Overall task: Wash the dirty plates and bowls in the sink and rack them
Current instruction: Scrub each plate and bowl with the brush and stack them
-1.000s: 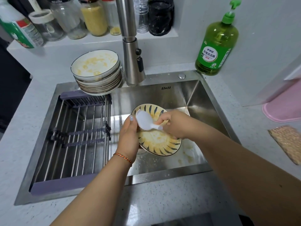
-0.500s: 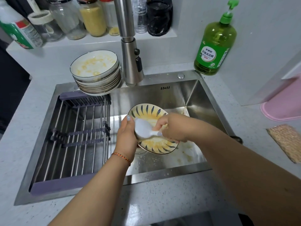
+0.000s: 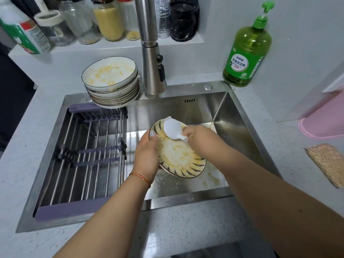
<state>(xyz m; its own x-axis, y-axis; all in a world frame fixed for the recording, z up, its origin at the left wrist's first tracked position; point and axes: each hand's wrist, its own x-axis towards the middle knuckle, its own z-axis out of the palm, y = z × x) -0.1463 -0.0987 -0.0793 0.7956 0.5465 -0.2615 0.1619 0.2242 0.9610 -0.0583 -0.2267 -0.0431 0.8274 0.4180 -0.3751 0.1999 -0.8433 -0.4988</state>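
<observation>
Over the steel sink [image 3: 240, 116] my left hand [image 3: 147, 155] grips the left rim of a yellow plate [image 3: 184, 161] with dark leaf marks, tilted and smeared with yellow food. My right hand [image 3: 202, 140] pinches the handle of a white plastic spoon [image 3: 172, 130] whose bowl lies against the plate's far rim. A stack of several dirty plates [image 3: 111, 84] stands on the sink's back left corner. The drying rack [image 3: 87, 155] of metal rods fills the sink's left half and holds nothing.
The tap [image 3: 151, 58] hangs over the sink's back edge, not running. A green dish soap bottle [image 3: 247, 51] stands at the back right. Jars line the shelf [image 3: 104, 21] behind. A pink board [image 3: 323, 123] and a scouring pad [image 3: 329, 162] lie at the right. Food scraps dot the sink floor.
The spoon has slid from the plate's middle left up to its far rim. Both hands and the plate stay in about the same spot over the sink.
</observation>
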